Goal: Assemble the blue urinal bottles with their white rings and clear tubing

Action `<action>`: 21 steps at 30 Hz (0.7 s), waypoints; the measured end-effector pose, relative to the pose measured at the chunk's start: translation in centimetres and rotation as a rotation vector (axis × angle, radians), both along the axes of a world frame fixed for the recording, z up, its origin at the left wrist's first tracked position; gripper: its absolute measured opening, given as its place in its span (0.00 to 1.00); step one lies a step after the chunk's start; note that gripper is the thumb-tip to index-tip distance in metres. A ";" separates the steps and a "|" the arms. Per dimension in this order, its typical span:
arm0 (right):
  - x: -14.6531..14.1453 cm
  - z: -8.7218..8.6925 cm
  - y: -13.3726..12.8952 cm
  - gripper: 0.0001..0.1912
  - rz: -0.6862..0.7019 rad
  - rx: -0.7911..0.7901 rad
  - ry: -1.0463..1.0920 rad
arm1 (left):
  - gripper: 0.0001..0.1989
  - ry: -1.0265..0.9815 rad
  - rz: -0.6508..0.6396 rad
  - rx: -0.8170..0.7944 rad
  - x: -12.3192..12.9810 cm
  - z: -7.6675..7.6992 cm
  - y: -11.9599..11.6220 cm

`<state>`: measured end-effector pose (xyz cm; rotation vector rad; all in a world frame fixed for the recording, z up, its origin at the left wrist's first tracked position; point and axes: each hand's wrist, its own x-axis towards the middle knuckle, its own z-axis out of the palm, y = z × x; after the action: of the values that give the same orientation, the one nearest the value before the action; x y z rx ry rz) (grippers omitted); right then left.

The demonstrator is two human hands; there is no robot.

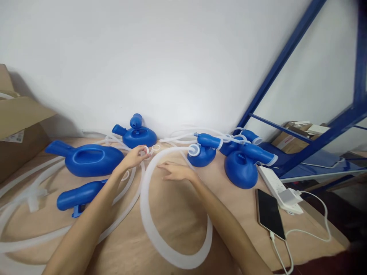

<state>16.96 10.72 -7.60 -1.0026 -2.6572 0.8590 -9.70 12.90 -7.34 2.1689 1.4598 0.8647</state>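
Brown tabletop (123, 248); carton label (18, 136) unreadable; left fingers (145, 157) pinch white part (147, 150).

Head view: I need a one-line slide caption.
Left hand holds a small white part; right hand open beside a looped tube, among blue bottles.

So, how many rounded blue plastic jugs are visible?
5: front-left jug, back-left jug; on the right, inner jug, front jug and partly covered rear jug. Others may be hidden.
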 end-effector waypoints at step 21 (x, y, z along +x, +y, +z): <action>-6.1 -6.9 2.8 0.35 -0.177 0.125 0.342 | 0.27 0.421 0.658 0.088 -12.1 4.4 -4.5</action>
<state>10.82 13.50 -14.48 -0.9468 -2.2688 0.7405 -21.83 8.44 -2.97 2.0221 2.4665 0.6878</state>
